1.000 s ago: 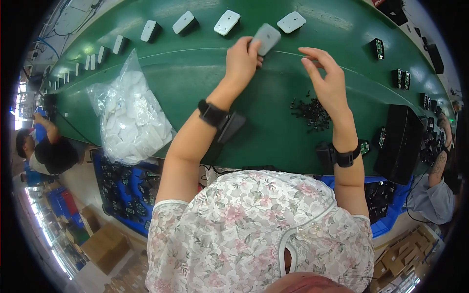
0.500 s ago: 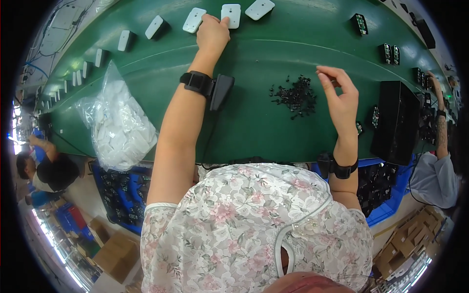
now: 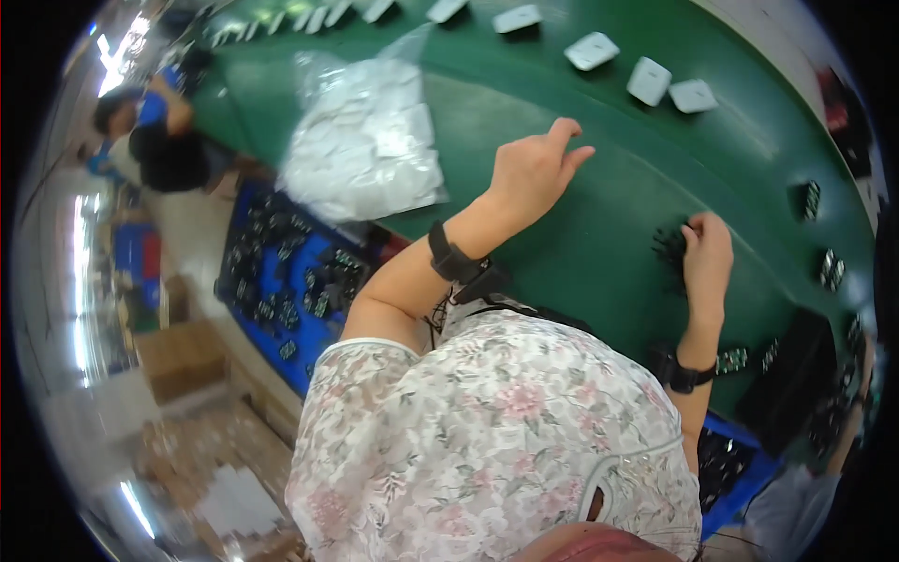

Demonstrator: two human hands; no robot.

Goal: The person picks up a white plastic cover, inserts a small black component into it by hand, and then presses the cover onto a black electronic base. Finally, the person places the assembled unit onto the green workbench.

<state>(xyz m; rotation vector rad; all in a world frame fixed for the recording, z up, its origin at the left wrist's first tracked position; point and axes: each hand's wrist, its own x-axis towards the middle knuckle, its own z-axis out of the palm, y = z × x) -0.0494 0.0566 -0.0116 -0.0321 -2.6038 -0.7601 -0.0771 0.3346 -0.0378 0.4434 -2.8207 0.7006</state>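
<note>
Left grip [image 3: 532, 175]: raised above the green desk [image 3: 599, 201], thumb and index finger moderately wide apart, with bare desk showing between them; the other fingers are curled and partly hidden. Right grip [image 3: 709, 255]: narrow, its fingertips at a pile of small black parts [image 3: 669, 245]. The hand covers the right side of this pile, and blur merges the pieces; whether one is pinched cannot be told.

Beyond the left grip runs a curved row of white-faced units [image 3: 649, 81], its nearest members ahead and to the right; toward the far left they shrink and overlap, several cropped by the upper edge. Left of the same grip lies a clear plastic bag [image 3: 365, 140] of white pieces, their outlines softened by glare and folds. Nearer the body on that side, a blue tray [image 3: 279, 245] of dark parts is partly hidden by the arm.

Circuit boards [image 3: 733, 361] lie just behind the right grip, near the wrist. To its right and rear, a black box [image 3: 794, 370] is dim, its edges indistinct; beyond, a co-worker's sleeve [image 3: 791, 506] fades into the dark rim.
</note>
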